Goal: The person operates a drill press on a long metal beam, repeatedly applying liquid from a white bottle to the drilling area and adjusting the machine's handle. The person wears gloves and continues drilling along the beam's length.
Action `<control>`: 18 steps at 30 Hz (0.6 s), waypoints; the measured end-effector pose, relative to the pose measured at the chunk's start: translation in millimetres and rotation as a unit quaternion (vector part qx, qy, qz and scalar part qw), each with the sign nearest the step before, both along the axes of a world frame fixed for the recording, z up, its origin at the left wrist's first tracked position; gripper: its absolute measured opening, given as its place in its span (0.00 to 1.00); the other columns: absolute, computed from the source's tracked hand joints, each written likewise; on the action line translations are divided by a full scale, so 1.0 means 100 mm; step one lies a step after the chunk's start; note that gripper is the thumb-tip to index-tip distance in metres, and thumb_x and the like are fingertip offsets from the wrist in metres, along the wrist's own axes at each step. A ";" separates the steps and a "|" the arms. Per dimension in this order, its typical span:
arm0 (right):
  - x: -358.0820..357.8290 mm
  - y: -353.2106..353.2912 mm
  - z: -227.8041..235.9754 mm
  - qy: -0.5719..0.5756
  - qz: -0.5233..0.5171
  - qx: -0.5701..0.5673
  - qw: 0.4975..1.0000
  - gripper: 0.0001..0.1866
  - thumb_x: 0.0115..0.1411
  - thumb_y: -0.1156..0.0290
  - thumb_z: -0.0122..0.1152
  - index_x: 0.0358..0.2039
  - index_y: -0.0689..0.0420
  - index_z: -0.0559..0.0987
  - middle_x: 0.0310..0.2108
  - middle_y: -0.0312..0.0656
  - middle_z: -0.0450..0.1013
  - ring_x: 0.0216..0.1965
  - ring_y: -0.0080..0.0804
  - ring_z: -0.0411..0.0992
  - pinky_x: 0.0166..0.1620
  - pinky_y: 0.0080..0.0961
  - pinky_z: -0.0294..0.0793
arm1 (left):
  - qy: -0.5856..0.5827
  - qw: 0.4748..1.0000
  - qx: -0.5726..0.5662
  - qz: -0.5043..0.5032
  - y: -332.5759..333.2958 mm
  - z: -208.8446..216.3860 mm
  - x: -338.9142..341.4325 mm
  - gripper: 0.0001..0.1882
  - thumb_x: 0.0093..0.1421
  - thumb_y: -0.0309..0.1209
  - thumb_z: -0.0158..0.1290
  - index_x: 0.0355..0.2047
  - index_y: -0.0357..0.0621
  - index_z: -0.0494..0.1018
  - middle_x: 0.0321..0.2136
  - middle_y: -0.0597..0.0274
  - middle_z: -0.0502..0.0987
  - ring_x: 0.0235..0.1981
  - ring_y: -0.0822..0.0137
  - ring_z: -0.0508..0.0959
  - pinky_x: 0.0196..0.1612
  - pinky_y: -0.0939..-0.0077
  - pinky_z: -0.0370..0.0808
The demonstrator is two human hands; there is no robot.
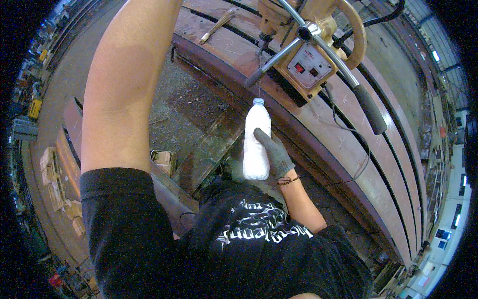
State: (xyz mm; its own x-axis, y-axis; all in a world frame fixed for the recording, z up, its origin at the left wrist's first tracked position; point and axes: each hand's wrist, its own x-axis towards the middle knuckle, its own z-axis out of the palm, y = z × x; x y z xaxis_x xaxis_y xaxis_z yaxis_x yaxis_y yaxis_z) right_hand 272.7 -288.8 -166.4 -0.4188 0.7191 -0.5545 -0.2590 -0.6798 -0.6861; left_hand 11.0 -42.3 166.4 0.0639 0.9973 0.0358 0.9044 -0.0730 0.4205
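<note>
We are looking down on rust-brown steel beams that are curving from the top of the frame toward the lower right, dark gaps running between them. Shavings are littering the floor left of centre, and a pale wall is bending along the right rim. Wooden blocks are sitting near the left edge. On the beams, right of top centre, a tan drill is standing, its handles jutting outward; a brush is lying to its left. Our left arm is blocking the upper left, its hand beyond the frame, so we cannot tell its state. At centre, our gloved right hand is gripping a white bottle, blue cap toward the top.
</note>
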 end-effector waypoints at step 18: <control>0.00 0.01 -0.03 -0.006 -0.003 -0.014 1.000 0.25 0.64 0.56 0.68 0.54 0.59 0.75 0.38 0.42 0.80 0.34 0.34 0.80 0.38 0.34 0.83 | 0.279 0.932 0.102 -0.208 0.13 -0.08 -0.10 0.29 0.63 0.45 0.63 0.60 0.48 0.72 0.48 0.53 0.83 0.39 0.59 0.86 0.39 0.68 0.87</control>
